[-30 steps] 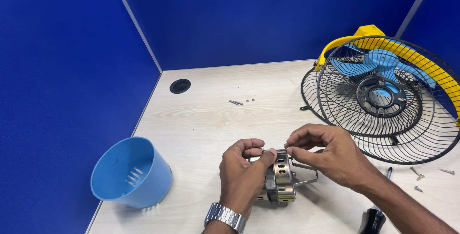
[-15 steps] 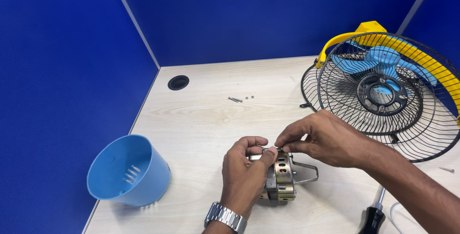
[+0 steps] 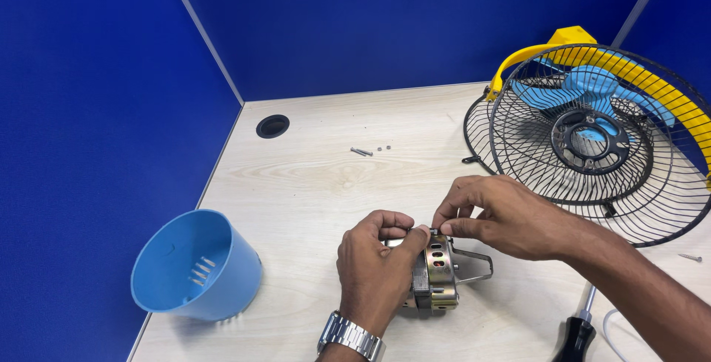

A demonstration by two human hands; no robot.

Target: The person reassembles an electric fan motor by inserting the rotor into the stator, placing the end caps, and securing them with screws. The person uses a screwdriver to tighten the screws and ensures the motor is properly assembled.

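Observation:
A metal fan motor (image 3: 438,282) with a brass-coloured vented casing lies on the pale wooden desk (image 3: 311,191) near the front edge. My left hand (image 3: 376,269), with a steel watch on its wrist, grips the motor's left side. My right hand (image 3: 507,215) reaches in from the right, its fingertips pinching at the top rim of the motor right by my left thumb. Whatever small part is pinched there is hidden by the fingers.
A black wire fan guard with blue blades and a yellow frame (image 3: 596,136) stands at the right. A blue plastic housing (image 3: 196,266) lies at the front left. Loose screws (image 3: 363,151) and a round cable hole (image 3: 272,125) are farther back. A black-handled screwdriver (image 3: 575,332) lies front right.
My right hand has shifted slightly left and down onto the motor's top rim. The view has drifted a little; the motor and left hand stay in place.

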